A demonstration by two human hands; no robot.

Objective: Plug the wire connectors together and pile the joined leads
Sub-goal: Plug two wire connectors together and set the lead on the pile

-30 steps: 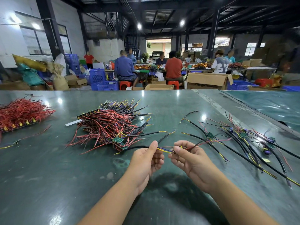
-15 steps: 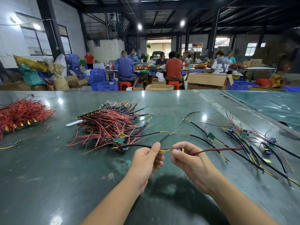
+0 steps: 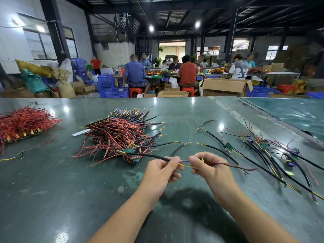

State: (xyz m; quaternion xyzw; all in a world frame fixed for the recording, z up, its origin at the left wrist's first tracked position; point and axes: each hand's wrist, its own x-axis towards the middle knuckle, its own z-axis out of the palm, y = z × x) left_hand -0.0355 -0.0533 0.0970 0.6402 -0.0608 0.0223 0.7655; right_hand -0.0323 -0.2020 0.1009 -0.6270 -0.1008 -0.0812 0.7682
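Above the green table [image 3: 52,190], the left hand [image 3: 161,171] pinches a black lead [image 3: 150,156] between thumb and curled fingers. The right hand [image 3: 208,168] pinches a red lead [image 3: 235,166]. Thin yellow and blue wires [image 3: 184,163] bridge the small gap between the hands.

Glossy smooth green table [image 3: 73,190] reflecting lamps, matt black sleeved lead [image 3: 150,156], corrugated cardboard box [image 3: 226,87], blue plastic crates [image 3: 116,92]

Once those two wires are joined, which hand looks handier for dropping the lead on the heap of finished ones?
Probably the right hand. It pinches the red lead, which trails toward the spread of joined leads on its own side. The left hand holds the black lead by the unjoined bundle.
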